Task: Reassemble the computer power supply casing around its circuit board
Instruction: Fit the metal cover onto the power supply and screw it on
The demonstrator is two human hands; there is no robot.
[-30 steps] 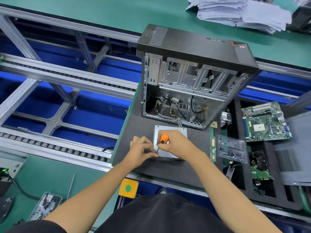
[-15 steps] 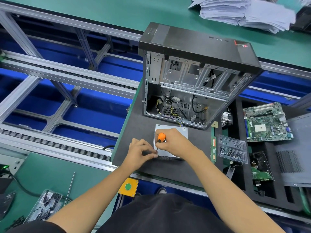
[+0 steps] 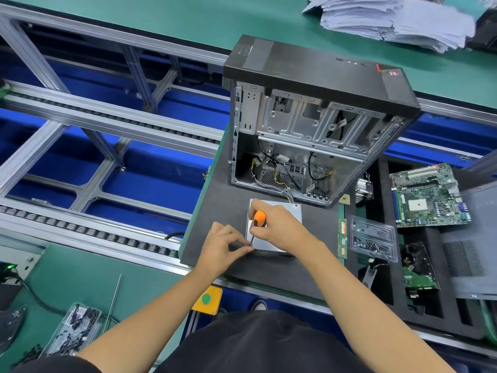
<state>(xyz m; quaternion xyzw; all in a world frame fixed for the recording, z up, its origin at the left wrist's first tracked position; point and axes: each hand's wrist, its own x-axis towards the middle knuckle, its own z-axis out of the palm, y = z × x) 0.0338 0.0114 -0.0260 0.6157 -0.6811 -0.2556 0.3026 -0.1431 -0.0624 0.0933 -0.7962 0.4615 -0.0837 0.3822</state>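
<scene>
On the dark foam mat (image 3: 215,211), before the open computer tower (image 3: 309,125), lies the power supply casing (image 3: 269,238). My right hand (image 3: 279,227) grips the orange screwdriver (image 3: 258,219); my left hand (image 3: 223,243) pinches at its tip, whatever it holds hidden.

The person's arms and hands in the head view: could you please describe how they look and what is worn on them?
Both forearms are bare from the elbow down; no gloves, watch, rings or wrist strap show on the left hand or the right hand. A dark short sleeve shows at the left arm's upper edge, matching the black garment on the torso below.
</scene>
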